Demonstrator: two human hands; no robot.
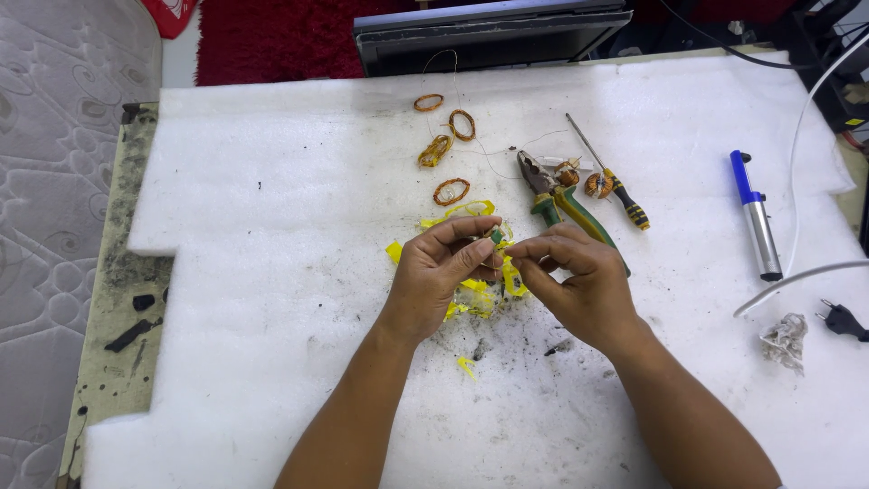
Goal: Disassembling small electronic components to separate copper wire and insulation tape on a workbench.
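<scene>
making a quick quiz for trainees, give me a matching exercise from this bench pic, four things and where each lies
Things:
1. green-handled steel pliers
2. blue and silver cylindrical desoldering pump
3. black two-pin plug
4. crumpled yellow tape scraps

Places:
A. far right edge of the white foam sheet
B. under the left hand and right hand
C. just beyond the right hand
D. right of the screwdriver

Pairs: 1-C, 2-D, 3-A, 4-B

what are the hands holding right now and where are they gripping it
Both hands, left hand and right hand, pinch a small green-tipped part between their fingertips, above the yellow tape scraps. Exactly where on it cannot be told.
</scene>
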